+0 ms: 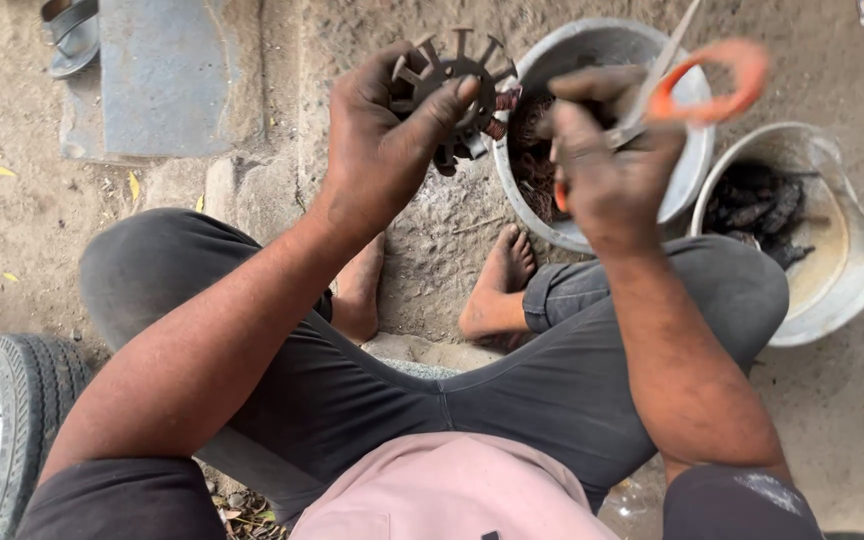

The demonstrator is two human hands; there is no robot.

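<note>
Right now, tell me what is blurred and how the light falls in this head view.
Head view: soft, even daylight with no hard shadows; the scissors in the right hand are motion-smeared; the slotted metal core in the left hand stays fairly sharp.

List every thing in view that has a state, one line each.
Left hand: closed around toothed metal core, held up.
Right hand: gripping orange-handled scissors, blades pointing up.
Grey bowl: upright, holding copper wire scraps.
White bucket: upright, holding dark pieces.
Tyre: resting on ground.
</note>
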